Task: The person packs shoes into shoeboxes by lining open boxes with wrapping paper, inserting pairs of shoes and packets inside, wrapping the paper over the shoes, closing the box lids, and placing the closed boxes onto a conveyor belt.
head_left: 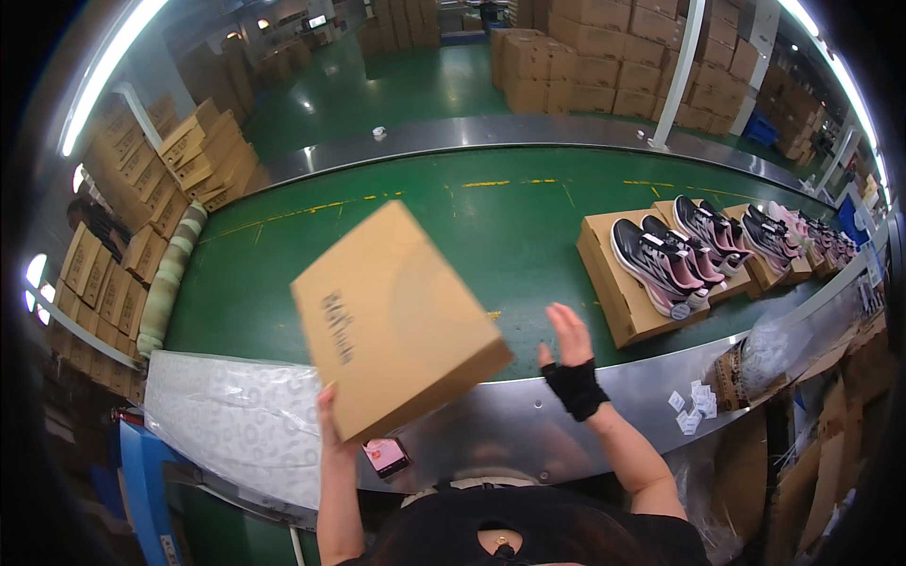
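Note:
A closed brown cardboard shoebox (406, 321) is held up, tilted, above the green conveyor belt. My left hand (330, 420) grips its lower left corner; part of the fingers is hidden by the box. My right hand (569, 363), in a black fingerless glove, is raised just right of the box, apart from it, with fingers stretched out and nothing in them. To the right, a pair of black and pink sneakers (661, 262) rests on top of another shoebox (613, 283) on the belt.
More sneakers (783, 236) on boxes line the belt (528, 198) to the right. Along the near metal edge (510, 424) lie a phone (387, 456), small white tags (696, 407) and patterned sheets (231, 415) under plastic. Stacked shoeboxes (113, 283) stand at left, cartons (604, 66) behind.

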Tool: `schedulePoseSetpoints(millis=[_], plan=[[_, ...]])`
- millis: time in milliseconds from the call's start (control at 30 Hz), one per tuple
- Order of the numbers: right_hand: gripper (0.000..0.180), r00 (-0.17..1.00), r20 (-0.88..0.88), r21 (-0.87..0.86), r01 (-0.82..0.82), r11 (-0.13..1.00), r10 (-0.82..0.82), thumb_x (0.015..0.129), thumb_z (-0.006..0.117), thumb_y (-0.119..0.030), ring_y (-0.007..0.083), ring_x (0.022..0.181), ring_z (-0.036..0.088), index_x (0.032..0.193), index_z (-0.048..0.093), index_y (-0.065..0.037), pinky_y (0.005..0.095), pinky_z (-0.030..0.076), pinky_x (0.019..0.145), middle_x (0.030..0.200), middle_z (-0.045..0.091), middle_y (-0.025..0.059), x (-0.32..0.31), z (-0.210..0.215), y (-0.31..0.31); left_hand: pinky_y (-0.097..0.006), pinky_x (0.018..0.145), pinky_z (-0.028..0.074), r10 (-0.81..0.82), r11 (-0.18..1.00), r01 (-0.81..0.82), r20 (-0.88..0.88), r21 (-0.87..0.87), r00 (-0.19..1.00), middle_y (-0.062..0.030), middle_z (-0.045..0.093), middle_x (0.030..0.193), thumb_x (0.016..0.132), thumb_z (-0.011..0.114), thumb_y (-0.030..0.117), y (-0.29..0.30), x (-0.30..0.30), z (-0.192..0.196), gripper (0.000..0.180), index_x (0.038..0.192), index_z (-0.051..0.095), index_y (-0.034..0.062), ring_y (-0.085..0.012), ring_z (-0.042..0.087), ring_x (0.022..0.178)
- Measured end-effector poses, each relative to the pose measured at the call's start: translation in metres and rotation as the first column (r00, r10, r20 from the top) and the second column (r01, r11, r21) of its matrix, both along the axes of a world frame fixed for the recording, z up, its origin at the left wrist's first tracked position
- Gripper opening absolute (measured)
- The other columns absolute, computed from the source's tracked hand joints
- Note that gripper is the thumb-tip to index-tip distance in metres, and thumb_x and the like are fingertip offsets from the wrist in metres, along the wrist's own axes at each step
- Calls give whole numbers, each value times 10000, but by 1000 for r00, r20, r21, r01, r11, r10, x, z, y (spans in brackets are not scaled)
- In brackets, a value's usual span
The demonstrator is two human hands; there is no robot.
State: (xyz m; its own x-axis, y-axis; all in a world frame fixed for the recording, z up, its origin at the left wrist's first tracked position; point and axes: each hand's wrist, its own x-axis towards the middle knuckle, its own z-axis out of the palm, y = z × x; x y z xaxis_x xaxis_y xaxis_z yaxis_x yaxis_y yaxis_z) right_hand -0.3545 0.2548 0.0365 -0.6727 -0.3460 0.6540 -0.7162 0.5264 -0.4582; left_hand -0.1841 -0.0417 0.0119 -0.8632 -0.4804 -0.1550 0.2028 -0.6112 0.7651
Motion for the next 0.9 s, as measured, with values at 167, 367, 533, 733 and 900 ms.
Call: schedulePoseSetpoints(millis=[167, 367, 533, 733, 900], plan=[[321, 504, 857, -423, 576, 699, 104, 752, 627, -222, 89, 691, 522, 1010, 515, -65, 228, 421, 544, 806, 550, 5, -53, -102, 113, -420, 857, 401, 389, 915, -368, -117, 163, 914, -53, 511, 1099, 847, 372, 380, -19, 121, 52, 370, 1080, 488, 118, -220, 479, 1019], [246, 366, 854, -504, 757, 416, 370, 702, 649, -366, 109, 493, 449, 777, 511, -177, 257, 373, 436, 574, 450, -16, -124, -187, 238, -476, 817, 365, 858, 436, -809, 88, 395, 506, -71, 439, 1179, 660, 536, 552, -21, 228, 48, 669, 1177, 442, 138, -252, 421, 1061], [380, 293, 876, -429, 837, 340, 384, 686, 664, -447, 143, 354, 365, 736, 475, -121, 243, 283, 300, 521, 427, 34, -128, -153, 171, -494, 857, 353, 798, 451, -845, 294, 289, 526, -93, 371, 1186, 760, 467, 532, -9, 220, 41, 683, 1265, 259, 121, -236, 430, 1034], [458, 188, 920, -338, 825, 454, 344, 672, 640, -528, 149, 435, 445, 766, 458, -119, 243, 347, 356, 558, 409, 43, -71, -150, 112, -307, 641, 419, -90, 863, -24, -199, -505, 976, -88, 525, 740, 787, 478, 202, 76, 77, 134, 377, 1034, 513, -82, -186, 504, 669], [323, 93, 876, -404, 678, 614, 473, 724, 669, -300, 182, 674, 542, 932, 497, -122, 311, 434, 493, 771, 526, 47, -25, -142, 113, -274, 488, 404, -547, 747, 11, -604, -665, 580, -111, 524, 657, 769, 499, 171, 148, 32, 231, 302, 979, 568, -35, -174, 495, 530]])
